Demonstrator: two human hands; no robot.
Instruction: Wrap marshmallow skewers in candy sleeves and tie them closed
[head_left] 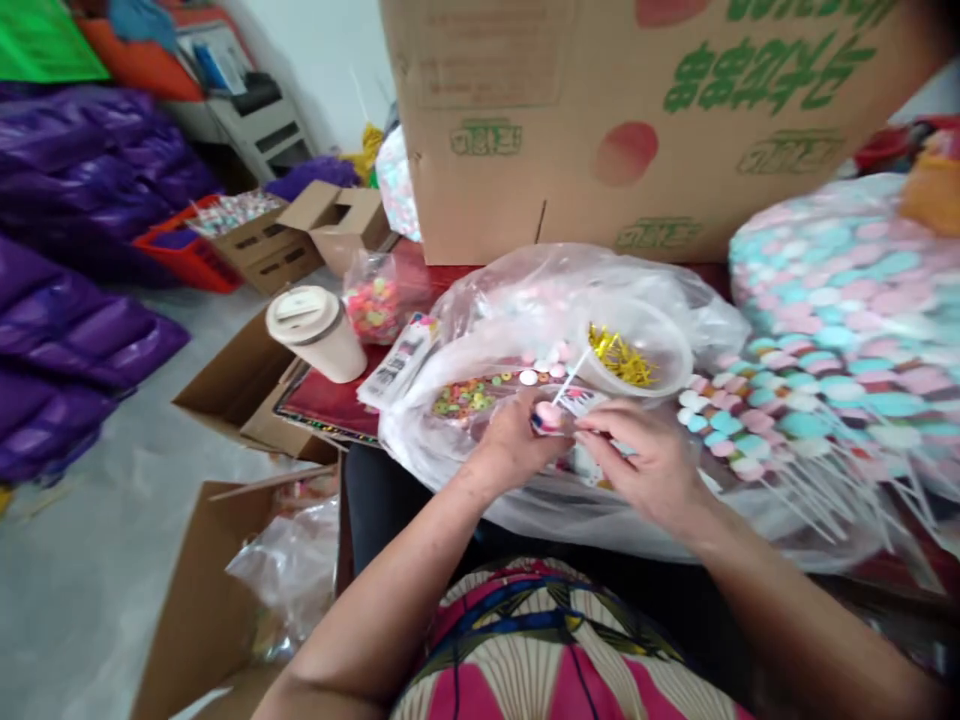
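My left hand is closed round a marshmallow lollipop, pink on top, with its white stick pointing up and to the right. Something dark and printed, perhaps a wrapper, shows around the sweet. Just to the right, my right hand pinches at the sweet's edge; what lies between its fingertips is too small to name. Behind the hands, a clear round tub holds gold twist ties. Small ring-shaped candies and loose marshmallows lie on the plastic sheet beside my left hand.
Many finished-looking marshmallow skewers are piled at the right, before a large bag of marshmallows. A white lidded cup, packets and a candy bag stand left. A big carton blocks the back. Open boxes sit on the floor.
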